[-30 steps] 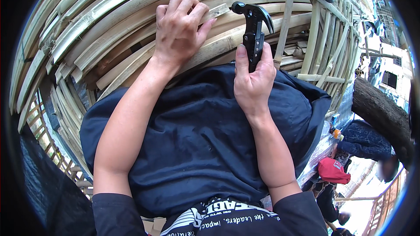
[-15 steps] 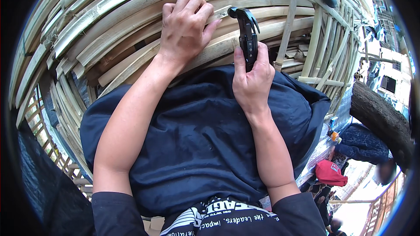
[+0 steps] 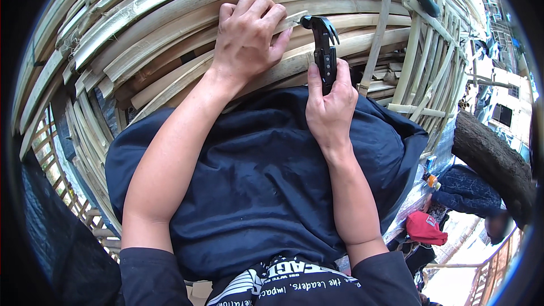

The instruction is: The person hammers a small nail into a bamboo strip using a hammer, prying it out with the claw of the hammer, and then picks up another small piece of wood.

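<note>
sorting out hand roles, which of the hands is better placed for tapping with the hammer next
Probably the right hand: it grips the black claw hammer by the handle, head up near the bamboo strips. The left hand lies over the strips, without a hammer.

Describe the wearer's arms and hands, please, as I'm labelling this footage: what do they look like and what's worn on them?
The left hand and right hand are bare; no gloves, rings or watch show. The forearms are uncovered too, below short, plain dark sleeves. These belong to a dark shirt with white printing.
</note>
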`<state>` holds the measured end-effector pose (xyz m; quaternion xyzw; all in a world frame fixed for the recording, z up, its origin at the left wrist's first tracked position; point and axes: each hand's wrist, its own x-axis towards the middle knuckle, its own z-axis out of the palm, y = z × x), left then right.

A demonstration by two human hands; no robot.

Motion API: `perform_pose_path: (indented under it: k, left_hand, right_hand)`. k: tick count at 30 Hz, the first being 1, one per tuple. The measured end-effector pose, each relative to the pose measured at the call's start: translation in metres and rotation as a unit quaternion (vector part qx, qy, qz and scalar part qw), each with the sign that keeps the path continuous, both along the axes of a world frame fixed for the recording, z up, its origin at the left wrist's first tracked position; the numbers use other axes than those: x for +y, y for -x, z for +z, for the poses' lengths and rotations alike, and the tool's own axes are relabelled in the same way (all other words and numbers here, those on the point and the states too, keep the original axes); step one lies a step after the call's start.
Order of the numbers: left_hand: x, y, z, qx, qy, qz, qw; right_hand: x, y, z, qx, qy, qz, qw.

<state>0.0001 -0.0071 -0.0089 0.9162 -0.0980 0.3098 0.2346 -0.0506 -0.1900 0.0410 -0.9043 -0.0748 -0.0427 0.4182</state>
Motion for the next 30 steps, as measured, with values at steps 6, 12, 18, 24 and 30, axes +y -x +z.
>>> perform_pose_path:
  k: [6,12,18,24,30]
  left_hand:
    - [0.0012,0.0008,-0.0005,0.0,-0.006,-0.004,1.0]
    - [-0.0001,0.0013,0.0015,0.004,-0.006,-0.005,1.0]
    - [0.0005,-0.0008,0.0009,0.007,-0.011,-0.006,1.0]
    - [-0.0005,0.0016,0.0013,0.01,-0.016,0.0,1.0]
    - [-0.0004,-0.0005,-0.0003,0.006,-0.014,-0.002,1.0]
  right_hand:
    - [0.0003,-0.0008,0.0012,-0.013,-0.014,-0.002,1.0]
    - [-0.0015,-0.0004,0.0006,-0.011,-0.025,0.0,1.0]
    - [-0.0004,-0.0013,0.0018,-0.002,-0.024,-0.001,1.0]
    - [0.0009,0.0,0.0004,0.004,0.009,0.018,1.0]
    - [-0.001,-0.0015,-0.0037,0.001,0.039,0.025,0.999]
